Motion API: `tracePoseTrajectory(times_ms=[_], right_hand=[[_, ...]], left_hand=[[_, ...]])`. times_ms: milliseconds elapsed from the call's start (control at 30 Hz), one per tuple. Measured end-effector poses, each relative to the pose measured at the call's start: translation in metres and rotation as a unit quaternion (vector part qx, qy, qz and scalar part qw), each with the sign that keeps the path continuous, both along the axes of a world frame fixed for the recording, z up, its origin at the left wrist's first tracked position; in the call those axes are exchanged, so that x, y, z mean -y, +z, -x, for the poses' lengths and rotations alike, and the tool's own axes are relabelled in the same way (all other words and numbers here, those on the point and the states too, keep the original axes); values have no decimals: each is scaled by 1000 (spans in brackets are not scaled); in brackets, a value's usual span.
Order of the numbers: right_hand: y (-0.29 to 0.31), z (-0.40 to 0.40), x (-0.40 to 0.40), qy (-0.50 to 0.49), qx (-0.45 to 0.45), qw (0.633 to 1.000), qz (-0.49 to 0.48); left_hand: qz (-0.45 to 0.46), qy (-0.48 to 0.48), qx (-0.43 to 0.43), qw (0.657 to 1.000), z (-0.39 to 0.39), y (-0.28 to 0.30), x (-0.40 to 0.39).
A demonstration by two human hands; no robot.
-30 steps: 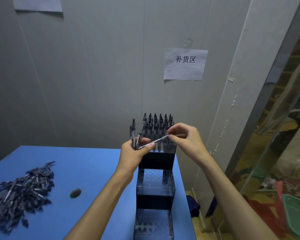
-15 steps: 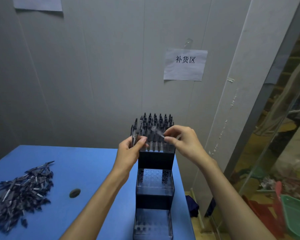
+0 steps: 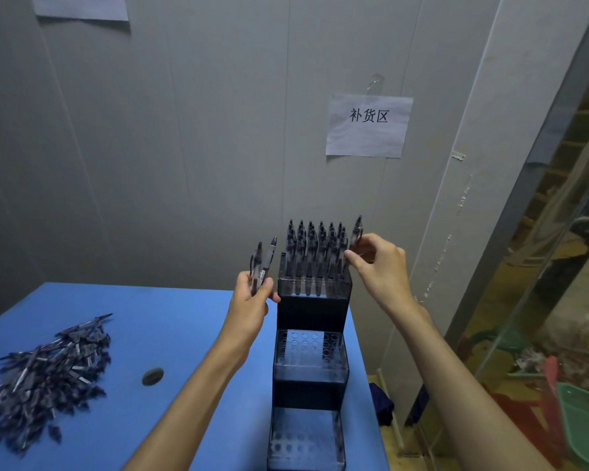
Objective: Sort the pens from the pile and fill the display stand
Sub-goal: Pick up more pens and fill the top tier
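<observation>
Fingers [image 3: 354, 258] of the right hand [image 3: 378, 266] are curled round a single pen [image 3: 356, 234], pinching it upright at the far right corner of the display stand's top tier [image 3: 315, 288]; whether its tip sits in a hole cannot be told. The left hand [image 3: 252, 297] grips two spare pens [image 3: 262, 263] in a closed fist, both standing upright just left of that same tier, with the thumb close to the tier's left edge. The display stand [image 3: 308, 379] is a three-step dark block at the right edge of the blue table [image 3: 170, 321]. Its far, highest tier is packed with upright dark pens [image 3: 315, 246] in close rows. The middle tier [image 3: 310, 351] shows a grid of round holes with no pens in them, and the near, lowest tier [image 3: 305, 440] likewise shows bare holes. To the left, well apart from the stand, the pile of loose pens [image 3: 45, 372] lies scattered on the table. A small dark round spot [image 3: 152, 376] sits on the table between pile and stand. On the grey wall behind hangs a paper sign [image 3: 368, 125] with printed characters.
</observation>
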State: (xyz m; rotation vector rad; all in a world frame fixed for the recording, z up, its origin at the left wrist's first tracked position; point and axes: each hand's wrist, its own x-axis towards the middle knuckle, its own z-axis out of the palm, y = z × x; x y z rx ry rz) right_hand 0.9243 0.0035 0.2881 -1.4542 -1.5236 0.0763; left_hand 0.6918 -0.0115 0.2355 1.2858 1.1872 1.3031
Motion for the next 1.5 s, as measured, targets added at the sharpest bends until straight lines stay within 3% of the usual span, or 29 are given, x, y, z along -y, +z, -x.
tracePoseTrajectory(times_ms=[333, 767, 1233, 1500], right_hand=[[1, 4, -2, -18, 3, 999, 38], [2, 1, 0, -14, 4, 999, 49], [-19, 2, -7, -18, 38, 991, 123], [-28, 2, 2, -50, 22, 994, 95]], left_hand=[[-3, 9, 37, 999, -7, -7, 5], [0, 13, 15, 1000, -3, -15, 3], [-7, -5, 27, 1000, -2, -8, 6], [7, -14, 31, 999, 3, -11, 7]])
